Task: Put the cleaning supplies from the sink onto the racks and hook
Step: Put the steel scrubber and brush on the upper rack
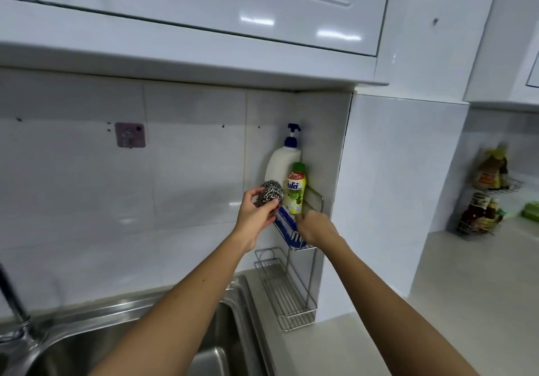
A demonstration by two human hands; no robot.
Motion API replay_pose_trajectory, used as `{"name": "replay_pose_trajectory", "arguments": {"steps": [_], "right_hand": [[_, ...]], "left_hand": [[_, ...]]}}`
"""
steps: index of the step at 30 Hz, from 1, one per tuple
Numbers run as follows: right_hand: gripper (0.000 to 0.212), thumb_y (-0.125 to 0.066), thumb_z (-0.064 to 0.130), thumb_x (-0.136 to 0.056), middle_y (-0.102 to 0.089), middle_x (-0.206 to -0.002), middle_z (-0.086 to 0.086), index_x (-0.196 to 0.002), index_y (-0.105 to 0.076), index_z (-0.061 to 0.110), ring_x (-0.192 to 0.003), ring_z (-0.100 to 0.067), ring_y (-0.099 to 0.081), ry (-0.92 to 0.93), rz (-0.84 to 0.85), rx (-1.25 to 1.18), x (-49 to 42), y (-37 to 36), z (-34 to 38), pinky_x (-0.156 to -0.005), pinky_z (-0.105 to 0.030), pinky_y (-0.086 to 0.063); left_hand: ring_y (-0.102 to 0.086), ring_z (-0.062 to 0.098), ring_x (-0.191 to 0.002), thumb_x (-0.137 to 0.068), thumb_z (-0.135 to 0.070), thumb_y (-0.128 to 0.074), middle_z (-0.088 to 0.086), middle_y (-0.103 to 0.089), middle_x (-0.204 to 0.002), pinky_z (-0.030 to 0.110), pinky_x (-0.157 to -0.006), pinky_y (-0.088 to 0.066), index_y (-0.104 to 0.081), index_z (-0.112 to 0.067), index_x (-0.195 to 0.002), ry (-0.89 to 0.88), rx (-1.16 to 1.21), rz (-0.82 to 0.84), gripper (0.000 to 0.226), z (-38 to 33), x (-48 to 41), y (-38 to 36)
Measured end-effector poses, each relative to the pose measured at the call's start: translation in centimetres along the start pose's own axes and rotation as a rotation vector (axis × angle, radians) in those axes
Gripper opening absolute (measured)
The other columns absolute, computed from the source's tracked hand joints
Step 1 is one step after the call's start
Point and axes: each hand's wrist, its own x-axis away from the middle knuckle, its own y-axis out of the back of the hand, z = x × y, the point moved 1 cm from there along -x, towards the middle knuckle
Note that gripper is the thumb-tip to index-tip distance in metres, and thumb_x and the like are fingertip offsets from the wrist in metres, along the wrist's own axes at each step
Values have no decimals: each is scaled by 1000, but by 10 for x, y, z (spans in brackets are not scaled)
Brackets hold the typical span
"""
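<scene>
Head cam was looking at the tiled corner under the white cabinets, both bare arms stretched out toward the wire rack (pixel 316 200) fixed in that corner. Left hand (pixel 256 210) had its fingers curled tight around a steel wool scrubber (pixel 270 194), holding it up just left of the rack's upper shelf, right in front of the lower part of the white pump bottle (pixel 281 164). Right hand (pixel 316 228) was down at the front edge of that upper shelf, fingers bent around something there, but honestly I couldn't tell what it was gripping or how closed it was, since the back of the hand covered it. A blue-and-white brush (pixel 287 228) lay along the shelf between the two hands, touching or nearly touching the right one. Just above the right hand stood a small yellow-green dish soap bottle (pixel 296 190) with a green cap, upright on the shelf, snug against the pump bottle behind it.

Below both hands, the lower shelf (pixel 287 288) of the rack sat on the counter next to the steel sink (pixel 163 317). The faucet (pixel 13 302) was way off to the left of the left arm. Up on the tiles, well left of the left hand, was a pinkish stick-on hook (pixel 130 139). Far off to the right of the right arm, another wire rack held some sauce bottles (pixel 490 171), too blurry to read.
</scene>
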Motion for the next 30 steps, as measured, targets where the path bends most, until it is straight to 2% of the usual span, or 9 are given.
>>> {"name": "replay_pose_trajectory", "arguments": {"steps": [2, 6, 9, 11, 14, 19, 23, 26, 30], "right_hand": [[33, -39, 19, -95, -66, -111, -24, -106, -64, 0, -98, -40, -62, 22, -88, 12, 5, 4, -13, -75, -34, -47], [28, -44, 13, -92, -66, -110, -18, -110, -63, 6, -96, -37, -64, 100, -195, 157, 27, 1, -34, -72, -34, -50], [44, -41, 10, -91, -57, -137, -9, -134, -51, 10, -122, -28, -55, 274, -299, 278, 41, -8, -49, -94, -34, -48], [56, -38, 8, -92, -38, -154, -6, -148, -31, 10, -142, -21, -35, 290, -251, 323, 45, -12, -58, -111, -36, -36], [64, -37, 8, -94, -18, -162, -3, -153, -15, 13, -149, -19, -16, 253, -165, 312, 47, -12, -65, -120, -40, -22], [65, -38, 7, -92, -19, -161, -4, -153, -16, 11, -148, -22, -20, 249, -165, 287, 51, -8, -66, -118, -38, -26], [67, -40, 7, -89, -23, -160, -6, -152, -17, 7, -143, -23, -29, 275, -157, 274, 52, -8, -64, -113, -36, -33], [68, -42, 9, -89, -23, -160, -8, -152, -18, 6, -146, -22, -24, 277, -147, 286, 53, -7, -64, -116, -37, -30], [64, -45, 11, -86, -37, -153, -8, -148, -29, 7, -139, -23, -35, 286, -157, 318, 50, -1, -61, -112, -37, -35]], "left_hand": [[-66, 18, -94, -85, -14, -69, 10, -62, -125, 24, -70, -57, -49, -23, -114, -74, -198, 16, 36, 6, 1, -9], [-64, 21, -103, -78, -28, -75, 5, -65, -118, 35, -86, -56, -53, -24, -113, -211, -544, 42, 41, 23, 3, -31], [-63, 22, -101, -76, -33, -76, 3, -64, -115, 41, -85, -57, -53, -27, -109, -279, -737, 48, 42, 31, 2, -45], [-61, 22, -103, -76, -36, -75, 2, -62, -117, 38, -85, -55, -52, -29, -109, -318, -870, 45, 41, 36, -1, -51], [-57, 21, -105, -78, -36, -72, 1, -58, -119, 28, -80, -48, -52, -28, -113, -349, -973, 24, 41, 43, -6, -57], [-56, 27, -116, -93, -43, -51, 9, -62, -127, 42, -99, -47, -55, -28, -130, -318, -1183, 114, 41, 55, -14, -64], [-46, 26, -119, -96, -44, -38, 6, -57, -125, 42, -106, -33, -66, -29, -118, -364, -1299, 15, 39, 65, -14, -66], [-40, 24, -131, -97, -34, -40, 7, -48, -139, 42, -114, -24, -55, -22, -130, -424, -1259, -129, 39, 65, -17, -62], [-15, 25, -148, -99, -32, -25, 5, -24, -159, 53, -119, -2, -25, -18, -149, -219, -1431, 121, 52, 55, -31, -59]]}}
